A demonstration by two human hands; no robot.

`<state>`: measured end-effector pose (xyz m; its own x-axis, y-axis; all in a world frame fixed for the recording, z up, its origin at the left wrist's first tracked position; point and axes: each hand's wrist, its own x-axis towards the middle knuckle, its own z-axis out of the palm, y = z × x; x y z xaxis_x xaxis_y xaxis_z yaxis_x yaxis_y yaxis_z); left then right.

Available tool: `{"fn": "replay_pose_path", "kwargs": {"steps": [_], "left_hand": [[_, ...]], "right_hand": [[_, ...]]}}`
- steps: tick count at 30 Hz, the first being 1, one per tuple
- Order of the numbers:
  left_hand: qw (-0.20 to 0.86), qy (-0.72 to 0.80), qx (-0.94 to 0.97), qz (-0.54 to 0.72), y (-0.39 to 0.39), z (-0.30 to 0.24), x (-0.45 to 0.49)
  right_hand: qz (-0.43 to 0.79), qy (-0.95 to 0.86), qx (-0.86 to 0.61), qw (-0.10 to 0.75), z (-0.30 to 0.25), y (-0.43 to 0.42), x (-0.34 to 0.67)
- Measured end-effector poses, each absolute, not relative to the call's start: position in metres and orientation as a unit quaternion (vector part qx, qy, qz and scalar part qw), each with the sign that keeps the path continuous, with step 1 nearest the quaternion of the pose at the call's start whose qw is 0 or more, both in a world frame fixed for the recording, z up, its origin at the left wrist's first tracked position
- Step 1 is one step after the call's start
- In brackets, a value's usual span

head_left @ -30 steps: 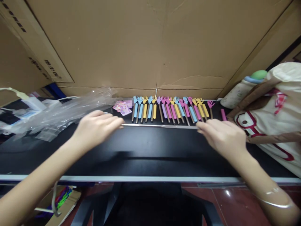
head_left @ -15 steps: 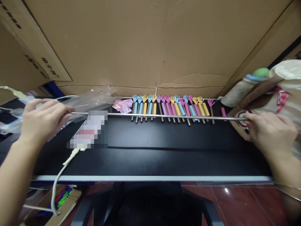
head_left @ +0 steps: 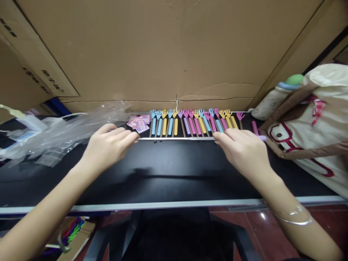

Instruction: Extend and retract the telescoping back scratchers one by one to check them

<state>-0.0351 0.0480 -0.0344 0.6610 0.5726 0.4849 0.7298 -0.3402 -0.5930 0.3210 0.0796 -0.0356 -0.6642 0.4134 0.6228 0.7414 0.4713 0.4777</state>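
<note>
Clearly the left hand [head_left: 106, 146] and right hand [head_left: 243, 152] each pinch an end of the metal rod [head_left: 176, 138] above the counter [head_left: 174, 170]; best kept level, squeezed straight along its length.

both hands, left hand [head_left: 107, 146] & right hand [head_left: 243, 152], pinching a metal rod [head_left: 176, 138] w/ fingertips, right in front of the back scratchers [head_left: 194, 123] on a black desk [head_left: 174, 170].

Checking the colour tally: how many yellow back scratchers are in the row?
5 yellow scratchers: that one and another near the left end, one mid-row, two beside the right hand; none looks hidden.
</note>
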Motion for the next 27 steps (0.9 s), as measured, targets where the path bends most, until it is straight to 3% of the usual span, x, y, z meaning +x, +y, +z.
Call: {"fn": "replay_pose_path", "kwargs": {"steps": [13, 21, 27], "left_hand": [[0.363, -0.383, -0.831, -0.176, 0.031, -0.031, 0.052], [0.392, -0.342, -0.843, -0.138, 0.048, -0.032, 0.026], [0.438, -0.359, -0.818, -0.097, 0.058, -0.025, -0.025]], "right_hand": [[-0.327, -0.843, -0.373, 0.210, -0.034, 0.044, 0.262], [-0.306, -0.886, -0.279, 0.209, -0.049, 0.074, 0.274], [-0.388, -0.869, -0.223, 0.209, -0.041, 0.110, 0.323]]}}
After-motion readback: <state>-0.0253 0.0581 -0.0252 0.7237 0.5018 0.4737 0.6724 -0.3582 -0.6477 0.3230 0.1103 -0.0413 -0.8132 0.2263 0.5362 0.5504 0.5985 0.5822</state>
